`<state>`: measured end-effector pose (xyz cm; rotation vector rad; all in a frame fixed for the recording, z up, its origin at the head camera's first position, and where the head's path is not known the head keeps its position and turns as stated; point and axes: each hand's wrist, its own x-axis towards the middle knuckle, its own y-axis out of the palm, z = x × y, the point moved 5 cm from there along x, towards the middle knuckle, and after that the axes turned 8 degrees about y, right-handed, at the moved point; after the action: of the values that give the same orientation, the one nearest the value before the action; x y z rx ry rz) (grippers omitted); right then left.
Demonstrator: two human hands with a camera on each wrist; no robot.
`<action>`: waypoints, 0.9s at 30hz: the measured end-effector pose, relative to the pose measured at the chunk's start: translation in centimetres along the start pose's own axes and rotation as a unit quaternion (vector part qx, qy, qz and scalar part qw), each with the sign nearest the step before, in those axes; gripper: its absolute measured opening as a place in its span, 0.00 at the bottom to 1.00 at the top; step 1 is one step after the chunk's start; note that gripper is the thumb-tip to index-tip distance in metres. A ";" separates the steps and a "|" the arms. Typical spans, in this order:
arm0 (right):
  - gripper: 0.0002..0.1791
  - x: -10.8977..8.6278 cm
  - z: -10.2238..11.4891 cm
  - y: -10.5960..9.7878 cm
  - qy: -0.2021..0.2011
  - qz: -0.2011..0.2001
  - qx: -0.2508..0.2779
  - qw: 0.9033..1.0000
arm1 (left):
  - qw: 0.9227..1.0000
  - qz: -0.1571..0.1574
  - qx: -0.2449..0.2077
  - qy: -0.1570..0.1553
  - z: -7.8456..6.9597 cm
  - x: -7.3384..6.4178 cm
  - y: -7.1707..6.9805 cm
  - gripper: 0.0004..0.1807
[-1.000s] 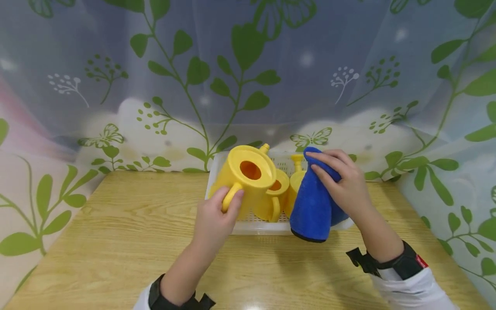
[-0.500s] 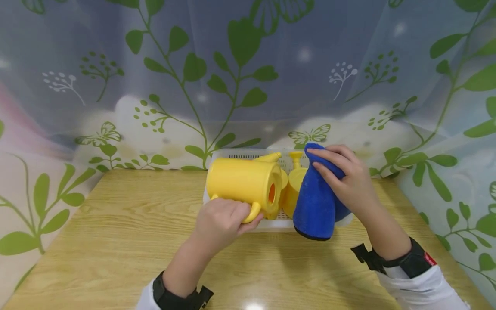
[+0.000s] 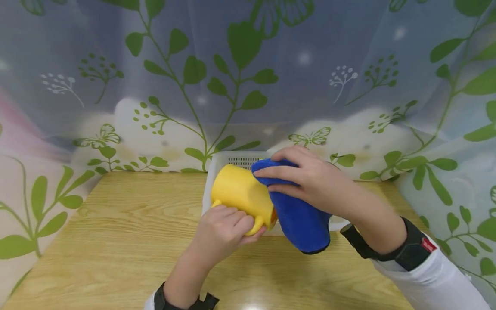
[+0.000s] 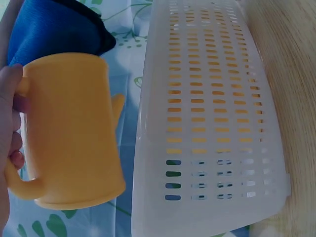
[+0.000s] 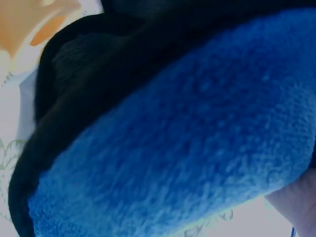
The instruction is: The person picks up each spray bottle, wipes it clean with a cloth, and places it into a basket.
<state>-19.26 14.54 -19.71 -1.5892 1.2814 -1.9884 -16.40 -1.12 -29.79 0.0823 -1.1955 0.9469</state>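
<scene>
My left hand (image 3: 226, 228) grips the handle of a yellow watering can (image 3: 240, 189), which is tipped onto its side with its mouth turned to the right. In the left wrist view its body and a bit of spout show beside the basket. My right hand (image 3: 310, 176) holds a folded blue cloth (image 3: 300, 215) with a dark border, the fingers laid over its upper part. The cloth overlaps the can's top end in the head view and hides most of the mouth. Cloth fills most of the right wrist view, with yellow plastic at the upper left.
Behind the hands a white slotted basket (image 3: 208, 189) stands on the wooden table (image 3: 128, 232). Yellow things (image 4: 197, 108) show through its slots in the left wrist view. A curtain (image 3: 162, 86) printed with leaves and butterflies hangs at the back and sides.
The left hand has turned the watering can from leaning to lying sideways and brought it slightly nearer. The right hand has moved left with the cloth, onto the can's mouth end.
</scene>
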 end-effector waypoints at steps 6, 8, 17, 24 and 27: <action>0.18 0.9 0.4 1.9 -0.007 0.088 -0.048 0.995 | 0.996 0.030 -0.010 -0.078 0.4 -0.2 0.4 0.23; 0.18 0.9 0.3 2.2 -0.002 0.109 -0.067 0.992 | 0.994 0.045 -0.010 -0.097 0.5 -0.3 0.6 0.23; 0.16 -0.4 0.3 2.2 0.014 0.197 -0.140 0.970 | 0.994 0.048 0.023 -0.094 0.9 -0.8 1.2 0.23; 0.15 0.5 0.5 2.6 0.037 0.241 -0.162 0.956 | 0.997 0.036 0.020 -0.071 0.7 -0.9 1.5 0.21; 0.13 1.6 0.9 3.9 0.049 0.268 -0.170 0.947 | 0.997 0.036 0.009 -0.065 0.4 -0.8 1.6 0.19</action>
<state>-20.12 10.86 -21.75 -1.0986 1.9324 -1.5762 -17.81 -0.78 -30.97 0.1166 -1.3175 1.0275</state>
